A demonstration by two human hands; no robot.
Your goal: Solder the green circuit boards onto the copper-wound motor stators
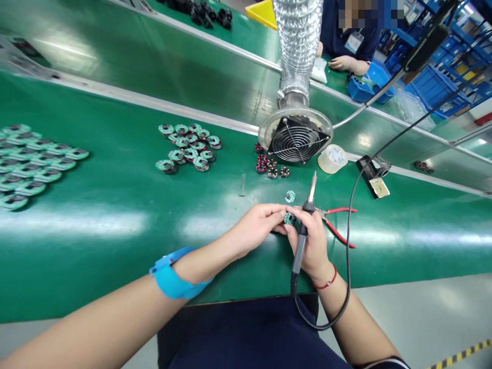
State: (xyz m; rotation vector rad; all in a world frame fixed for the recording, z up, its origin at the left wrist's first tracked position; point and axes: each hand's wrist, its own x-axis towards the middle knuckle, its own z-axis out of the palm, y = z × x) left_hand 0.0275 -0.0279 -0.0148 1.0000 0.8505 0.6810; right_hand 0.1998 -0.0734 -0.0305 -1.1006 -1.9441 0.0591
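My left hand (261, 228) is closed, its fingertips pinching the edge of a small round green circuit board (289, 219). My right hand (313, 241) steadies the same board with thumb and fingertips while a soldering iron (300, 251) lies across its fingers, tip pointing away from me. Whether a motor part sits beneath the board is hidden by the fingers. Just beyond my fingertips another round board (290, 196) rests on the green bench. Red-handled pliers (338, 236) lie right of my right hand, their jaws partly behind it.
A fume extractor fan (298, 141) hangs ahead, near several copper-wound coils (272, 169). Behind the pliers are a tape roll (332, 159) and an iron stand (373, 177). Piled round assemblies (190, 146) and rows of them (31, 164) occupy the left. The iron's cable (349, 230) loops rightward. A co-worker's hand (349, 64) shows opposite.
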